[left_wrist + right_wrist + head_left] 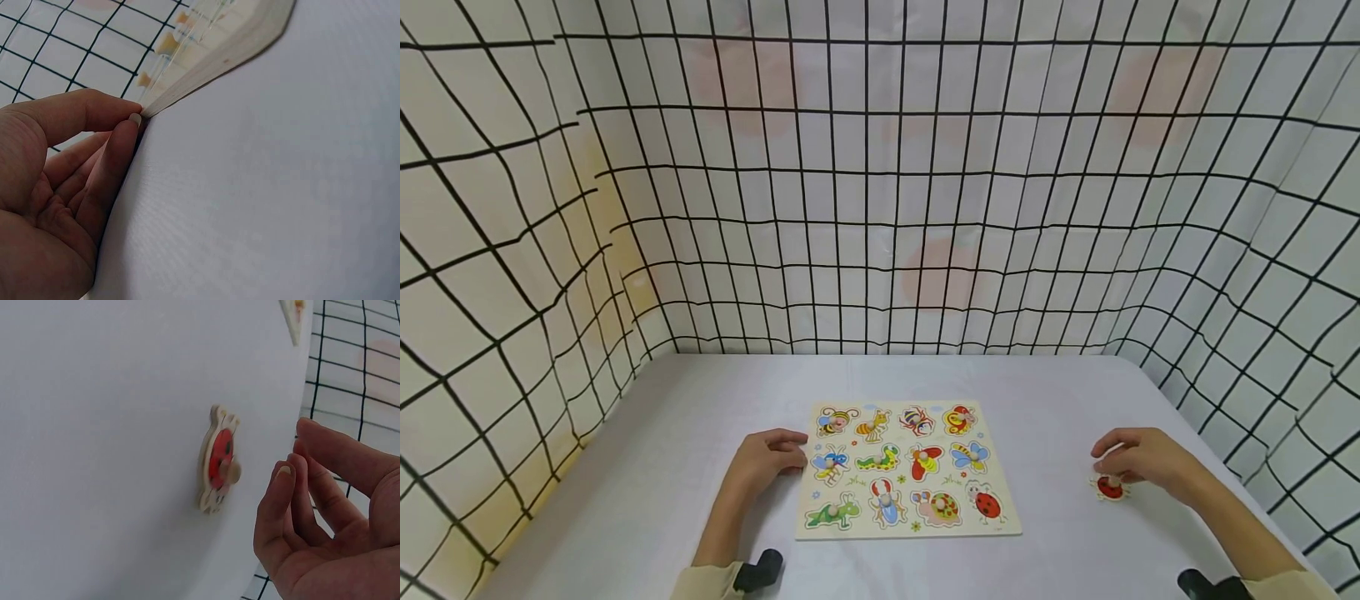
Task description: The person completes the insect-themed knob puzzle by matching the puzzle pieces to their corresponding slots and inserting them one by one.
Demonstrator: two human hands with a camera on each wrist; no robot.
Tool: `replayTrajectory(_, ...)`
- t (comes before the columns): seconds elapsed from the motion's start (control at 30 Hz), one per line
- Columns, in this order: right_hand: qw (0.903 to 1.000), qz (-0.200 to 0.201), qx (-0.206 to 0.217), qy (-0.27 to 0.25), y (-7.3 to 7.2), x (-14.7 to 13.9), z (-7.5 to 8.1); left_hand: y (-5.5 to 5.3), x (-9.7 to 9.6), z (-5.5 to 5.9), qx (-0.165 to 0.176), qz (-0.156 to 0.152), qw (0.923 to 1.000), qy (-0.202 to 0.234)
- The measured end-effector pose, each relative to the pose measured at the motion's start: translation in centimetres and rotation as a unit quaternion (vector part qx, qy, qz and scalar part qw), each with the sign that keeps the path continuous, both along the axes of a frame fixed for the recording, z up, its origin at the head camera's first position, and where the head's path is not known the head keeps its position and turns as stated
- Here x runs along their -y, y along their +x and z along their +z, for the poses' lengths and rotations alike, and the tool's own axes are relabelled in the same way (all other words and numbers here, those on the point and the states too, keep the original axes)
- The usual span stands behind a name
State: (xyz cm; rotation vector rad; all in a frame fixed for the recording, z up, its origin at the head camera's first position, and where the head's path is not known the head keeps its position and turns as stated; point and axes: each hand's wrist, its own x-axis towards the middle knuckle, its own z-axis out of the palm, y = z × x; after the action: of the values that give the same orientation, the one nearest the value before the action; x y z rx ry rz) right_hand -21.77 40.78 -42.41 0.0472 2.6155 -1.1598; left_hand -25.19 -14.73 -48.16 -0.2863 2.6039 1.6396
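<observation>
A wooden knob puzzle board [865, 487] with colourful insect pieces lies flat on the table. My left hand [763, 458] rests beside its left side, and in the left wrist view the fingertips [134, 117] meet right at the board's edge. Out to the right, a loose ladybug puzzle piece [219, 461] lies on the table with its round knob [233, 472] facing up. Just above that piece is my right hand [1142, 458]; its fingers are loosely bent, and the right wrist view shows a gap between the fingertips [284, 472] and the knob.
A printed ladybug [987, 504] without a knob shows in the board's near right corner. White cloth covers the table [700, 400]. Black grid netting [895, 225] over white sheeting stands along the back and both sides.
</observation>
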Motion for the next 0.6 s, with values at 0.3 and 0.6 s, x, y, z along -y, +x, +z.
replayTrajectory(0.3, 0.9995, -0.015, 0.024, -0.010, 0.2, -1.7, -0.8, 0.0, 0.0, 0.0, 0.000, 0.001, 1.0000, -0.001)
replayTrajectory(0.6, 0.9986, -0.032, 0.039, -0.015, 0.6, -2.3, -1.7, 0.1, 0.0, 0.1, 0.002, 0.000, 1.0000, 0.002)
